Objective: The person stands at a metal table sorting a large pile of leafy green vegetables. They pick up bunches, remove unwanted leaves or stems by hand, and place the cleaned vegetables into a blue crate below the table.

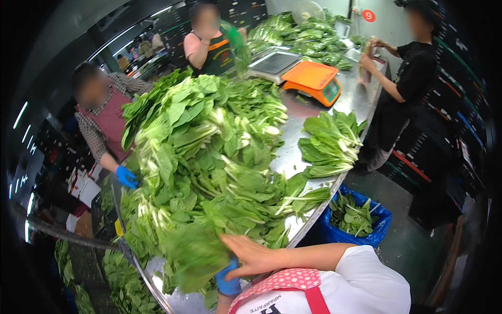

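Near the table's front edge, my left hand [228,278], in a blue glove, is closed on the stem end of a blurred bunch of leafy greens [198,255]. My bare right hand [251,255] reaches across beside it with thumb and fingers spread, close to the stems; whether it touches them is unclear. A large heap of leafy greens [184,157] with white stems spreads over the metal table [294,145] beyond both hands. A separate pile of greens [331,143] lies at the table's right edge.
An orange scale [313,80] and a grey scale [273,64] stand farther back, near bagged greens [310,37]. A blue-lined bin [378,229] of leaves is below the right edge. Three people stand around the table; one's gloved hand [126,177] is at the heap's left.
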Demonstrator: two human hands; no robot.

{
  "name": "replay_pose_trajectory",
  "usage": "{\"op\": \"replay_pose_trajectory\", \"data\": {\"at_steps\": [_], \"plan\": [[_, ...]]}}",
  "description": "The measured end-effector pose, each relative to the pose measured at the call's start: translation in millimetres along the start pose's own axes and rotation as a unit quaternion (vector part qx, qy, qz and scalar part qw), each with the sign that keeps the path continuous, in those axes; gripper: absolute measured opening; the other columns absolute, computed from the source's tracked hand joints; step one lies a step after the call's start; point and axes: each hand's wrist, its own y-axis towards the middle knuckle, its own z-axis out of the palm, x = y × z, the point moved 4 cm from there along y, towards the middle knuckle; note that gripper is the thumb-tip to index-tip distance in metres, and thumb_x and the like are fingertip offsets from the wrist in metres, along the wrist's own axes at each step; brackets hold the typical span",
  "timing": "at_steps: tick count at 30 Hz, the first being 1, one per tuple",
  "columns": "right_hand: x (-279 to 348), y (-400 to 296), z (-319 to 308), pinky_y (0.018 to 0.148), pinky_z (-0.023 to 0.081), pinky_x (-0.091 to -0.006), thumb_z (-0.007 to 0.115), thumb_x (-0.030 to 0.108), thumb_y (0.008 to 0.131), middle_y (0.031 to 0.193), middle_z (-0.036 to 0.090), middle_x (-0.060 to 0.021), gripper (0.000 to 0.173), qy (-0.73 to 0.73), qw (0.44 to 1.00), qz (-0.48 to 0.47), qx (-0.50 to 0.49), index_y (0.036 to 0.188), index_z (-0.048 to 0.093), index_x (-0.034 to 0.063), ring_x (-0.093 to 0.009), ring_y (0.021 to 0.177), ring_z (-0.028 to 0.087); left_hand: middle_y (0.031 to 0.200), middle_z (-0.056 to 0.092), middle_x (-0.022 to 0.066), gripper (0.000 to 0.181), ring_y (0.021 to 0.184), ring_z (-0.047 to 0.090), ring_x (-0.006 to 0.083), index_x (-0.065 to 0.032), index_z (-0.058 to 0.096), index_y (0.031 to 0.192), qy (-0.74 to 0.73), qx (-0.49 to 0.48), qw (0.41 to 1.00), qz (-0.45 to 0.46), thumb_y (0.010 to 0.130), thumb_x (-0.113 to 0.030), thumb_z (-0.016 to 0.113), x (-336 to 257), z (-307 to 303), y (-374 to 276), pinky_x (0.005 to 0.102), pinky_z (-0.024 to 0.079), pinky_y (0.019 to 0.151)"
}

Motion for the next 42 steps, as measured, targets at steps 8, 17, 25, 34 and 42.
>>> {"op": "replay_pose_trajectory", "data": {"at_steps": [8,17,25,34,42], "plan": [[-62.7,-28.6,-24.6,0.082,0.044,-0.0324,0.069,0.019,0.067,0.107,0.056,-0.0172,0.062,0.296,0.901,0.252,-0.193,0.118,0.043,-0.003,-0.021,0.094,0.055,0.117,0.048,0.017,0.064,0.105,0.05,0.023,0.004,0.039,0.122,0.378,0.283,0.881,-0.029,0.069,-0.011,0.073,-17.1,94.4,-11.8,0.0331,0.04,0.088],[-153.2,-66.9,-284.9,0.08,0.046,-0.0393,0.063,0.018,0.073,0.111,0.052,-0.0194,0.058,-0.249,0.81,0.236,-0.475,0.121,0.039,-0.0039,-0.033,0.096,0.054,0.111,0.055,0.0113,0.048,0.1,0.054,0.0203,-0.0022,0.05,0.117,0.384,0.291,0.876,0.022,0.074,-0.01,0.069,10.9,93.3,-23.7,0.0317,0.045,0.082],[-266.0,-135.7,-368.6,0.105,0.018,-0.0484,0.055,0.055,0.077,0.139,0.026,-0.0201,0.088,-0.438,0.764,0.444,-0.167,0.136,0.021,-0.0004,-0.035,0.129,0.024,0.108,0.054,0.0128,0.044,0.097,0.052,0.0286,-0.0053,0.054,0.111,0.471,0.292,0.826,0.108,0.071,-0.011,0.071,18.8,105.7,-19.3,0.0358,0.041,0.084],[-209.1,-104.3,-264.0,0.106,0.011,-0.0539,0.075,0.041,0.06,0.14,0.03,-0.0122,0.069,-0.468,0.839,0.271,0.066,0.121,0.052,0.0162,-0.032,0.132,0.02,0.132,0.037,0.0169,0.049,0.117,0.038,0.0369,-0.0215,0.05,0.122,0.71,0.331,0.589,0.199,0.077,-0.036,0.062,41.8,83.9,-30.5,0.0497,0.024,0.099],[-230.9,-87.4,-262.0,0.102,0.017,-0.0552,0.072,0.024,0.066,0.135,0.037,-0.0132,0.051,-0.544,0.776,0.321,-0.002,0.111,0.056,0.0067,-0.033,0.127,0.029,0.13,0.043,0.0113,0.043,0.116,0.041,0.0341,-0.0212,0.051,0.121,0.697,0.409,0.552,0.204,0.079,-0.02,0.057,40.9,68.1,-0.3,0.0483,0.029,0.098]]}}
